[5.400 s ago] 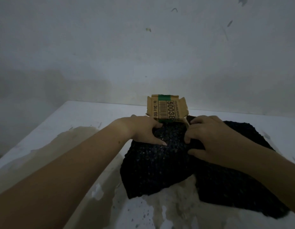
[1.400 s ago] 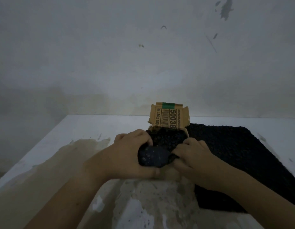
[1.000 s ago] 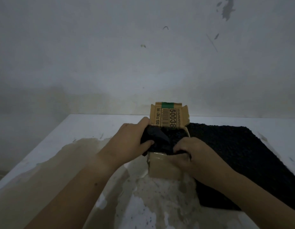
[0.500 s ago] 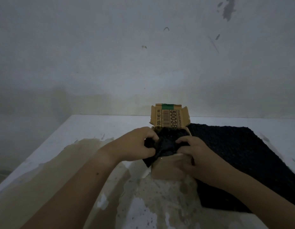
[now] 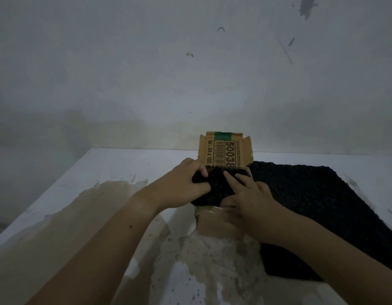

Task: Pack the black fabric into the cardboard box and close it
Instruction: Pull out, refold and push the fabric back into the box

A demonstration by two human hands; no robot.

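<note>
bench (image 5: pixel 124 164): white top, tan stains over near half | cardboard box (image 5: pixel 215 223): centre, lid upright at its 12 o'clock | black fabric (image 5: pixel 311 205): spread flat at box's 3 o'clock, just beside it

The box (image 5: pixel 215 223) sits on the bench (image 5: pixel 124 168) straight ahead of me, its lid (image 5: pixel 223 154) standing on the far side and the wall (image 5: pixel 146 84) behind. A fabric wad (image 5: pixel 217 188) lies in the box's mouth, with my left hand (image 5: pixel 182 188) holding its left side and my right hand (image 5: pixel 250 201) on its near right. The spread fabric (image 5: pixel 322 205) lies on the bench just right of the box.
</note>
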